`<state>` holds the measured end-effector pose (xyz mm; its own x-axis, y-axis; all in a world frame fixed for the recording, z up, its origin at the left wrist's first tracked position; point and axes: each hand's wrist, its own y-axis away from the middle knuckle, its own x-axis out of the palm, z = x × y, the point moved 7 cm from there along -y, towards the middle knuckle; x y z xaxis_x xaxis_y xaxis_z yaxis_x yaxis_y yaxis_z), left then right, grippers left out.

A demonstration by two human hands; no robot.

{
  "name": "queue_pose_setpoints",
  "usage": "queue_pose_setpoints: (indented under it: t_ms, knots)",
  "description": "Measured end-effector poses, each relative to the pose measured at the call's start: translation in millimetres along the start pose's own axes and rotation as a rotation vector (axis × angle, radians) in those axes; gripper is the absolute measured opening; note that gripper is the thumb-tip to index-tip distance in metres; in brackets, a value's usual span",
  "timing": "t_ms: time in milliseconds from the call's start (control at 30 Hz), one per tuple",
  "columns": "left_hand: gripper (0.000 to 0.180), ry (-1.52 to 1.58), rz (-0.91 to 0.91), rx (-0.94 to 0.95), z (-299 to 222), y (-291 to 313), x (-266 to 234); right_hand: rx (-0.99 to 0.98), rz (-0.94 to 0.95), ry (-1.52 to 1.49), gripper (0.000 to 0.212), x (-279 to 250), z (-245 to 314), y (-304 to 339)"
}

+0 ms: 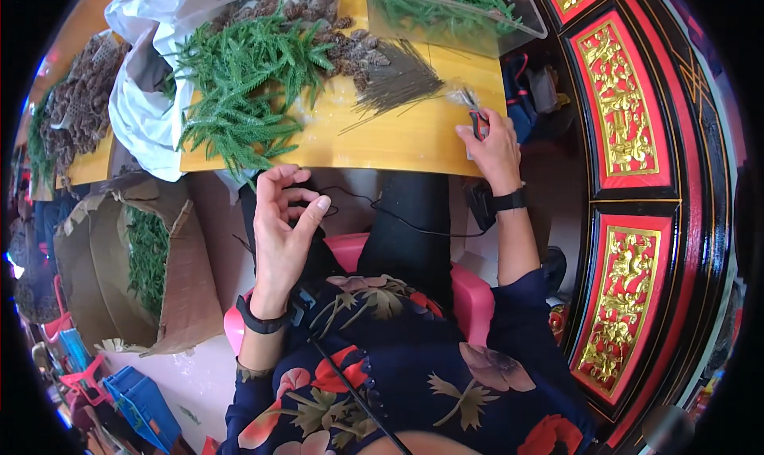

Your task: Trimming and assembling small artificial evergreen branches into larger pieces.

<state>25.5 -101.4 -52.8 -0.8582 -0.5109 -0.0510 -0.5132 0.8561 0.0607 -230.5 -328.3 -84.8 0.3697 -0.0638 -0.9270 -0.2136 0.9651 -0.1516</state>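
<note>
My right hand (495,148) is closed around a pair of pliers (479,124) with black and red handles, near the table's right edge. The metal jaws of the pliers point away from me, beside a small clear plastic scrap. My left hand (282,230) is raised just off the table's front edge, palm turned up, fingers loosely bent and apart, with nothing visible in them. Nearest to it lies a heap of green artificial fir sprigs (239,97). To the right of the heap are brown pine cones (358,55) and a fan of thin dark wires (402,81).
At the back of the yellow table (382,148) stand two clear plastic bins, one with cones, one with green sprigs (458,21). A white plastic bag (151,128) hangs at the left. A cardboard box (191,272) stands below. Red and gold panels (625,109) line the right.
</note>
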Motion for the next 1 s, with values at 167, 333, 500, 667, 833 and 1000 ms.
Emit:
queue_pose_setpoints:
  t_ms: [167, 333, 500, 667, 833, 1000]
  knots:
    - [0.046, -0.027, 0.007, 0.006, 3.3, -2.0, 2.6, 0.004, -0.088, -0.148, 0.057, 1.0, 0.4, -0.4]
    - [0.046, -0.047, 0.015, -0.019, 11.9, -4.3, 1.4, 0.085, -0.188, -0.134, 0.058, 1.6, -10.2, -1.4]
    - [0.043, -0.064, 0.011, -0.009, 20.7, -9.1, 2.6, 0.146, -0.152, 0.062, 0.06, 4.3, -8.9, -5.5]
    - [0.035, -0.147, 0.101, -0.138, 16.2, -18.5, 13.5, 0.11, -0.143, 0.104, 0.061, 5.6, 1.5, -6.2]
    - [0.027, -0.393, 0.148, 0.164, -6.1, -53.3, 31.5, 0.02, -0.225, 0.071, 0.056, 0.6, 9.0, -1.0]
    - [0.026, -0.754, 0.191, 0.206, -6.7, -104.4, 54.2, -0.302, -0.241, -0.068, 0.044, -4.3, 61.3, 22.7]
